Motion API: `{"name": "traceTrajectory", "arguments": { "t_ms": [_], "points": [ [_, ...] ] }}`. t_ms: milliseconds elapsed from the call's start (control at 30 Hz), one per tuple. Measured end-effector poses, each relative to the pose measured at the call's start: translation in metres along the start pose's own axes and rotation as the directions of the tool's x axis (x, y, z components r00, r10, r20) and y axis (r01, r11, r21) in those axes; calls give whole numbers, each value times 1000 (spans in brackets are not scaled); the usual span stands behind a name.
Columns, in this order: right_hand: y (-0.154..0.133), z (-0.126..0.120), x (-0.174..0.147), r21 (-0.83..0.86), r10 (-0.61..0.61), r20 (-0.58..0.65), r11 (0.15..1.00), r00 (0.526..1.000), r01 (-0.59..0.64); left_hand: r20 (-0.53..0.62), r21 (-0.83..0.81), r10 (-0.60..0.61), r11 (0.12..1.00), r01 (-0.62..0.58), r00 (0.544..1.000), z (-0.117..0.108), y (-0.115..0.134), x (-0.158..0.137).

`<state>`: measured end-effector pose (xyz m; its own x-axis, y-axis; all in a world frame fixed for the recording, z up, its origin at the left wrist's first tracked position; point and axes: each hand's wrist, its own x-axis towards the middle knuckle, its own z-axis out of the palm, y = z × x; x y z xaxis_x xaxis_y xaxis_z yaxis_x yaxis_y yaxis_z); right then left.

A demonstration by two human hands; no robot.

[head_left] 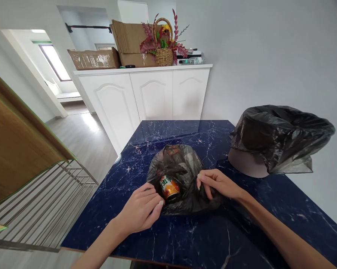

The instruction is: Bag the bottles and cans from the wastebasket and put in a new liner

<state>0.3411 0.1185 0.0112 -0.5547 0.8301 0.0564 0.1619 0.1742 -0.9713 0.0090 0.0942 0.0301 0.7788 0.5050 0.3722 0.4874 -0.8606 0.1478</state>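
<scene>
A thin black plastic bag (189, 179) rests on the dark blue marbled table (123, 224), its mouth gaping toward me. Inside it lies an orange and white drink can (170, 186), tilted; other contents show only dimly through the film. My left hand (144, 207) has its fingers closed on the bag's left edge, close beside the can. On the right side of the opening, my right hand (216, 183) pinches the bag between thumb and fingers.
A bin (247, 162) lined with another black bag stands at the table's right. Behind the table is a white cabinet (157, 93) bearing cardboard boxes, a flower basket (164, 56) and bottles. A metal rack (45, 209) is at left.
</scene>
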Motion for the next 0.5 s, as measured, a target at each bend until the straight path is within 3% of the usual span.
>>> {"name": "traceTrajectory", "arguments": {
  "t_ms": [133, 233, 400, 500],
  "points": [
    [-4, -2, -2, -116, -20, -14, 993, 1000, 18, 113, 132, -155, 981, 140, 981, 6, -9, -14],
    [-3, -5, -2, -200, -57, -117, 979, 991, 33, 137, 147, -273, 956, 253, 952, 6, -17, -17],
    [8, -12, 0, -113, -62, -273, 993, 960, 32, 85, 248, -273, 937, 245, 958, 4, -27, -13],
    [14, -15, 1, 11, -58, -317, 998, 947, 64, 63, 280, -177, 948, 152, 982, 0, -28, -3]
  ]
}}
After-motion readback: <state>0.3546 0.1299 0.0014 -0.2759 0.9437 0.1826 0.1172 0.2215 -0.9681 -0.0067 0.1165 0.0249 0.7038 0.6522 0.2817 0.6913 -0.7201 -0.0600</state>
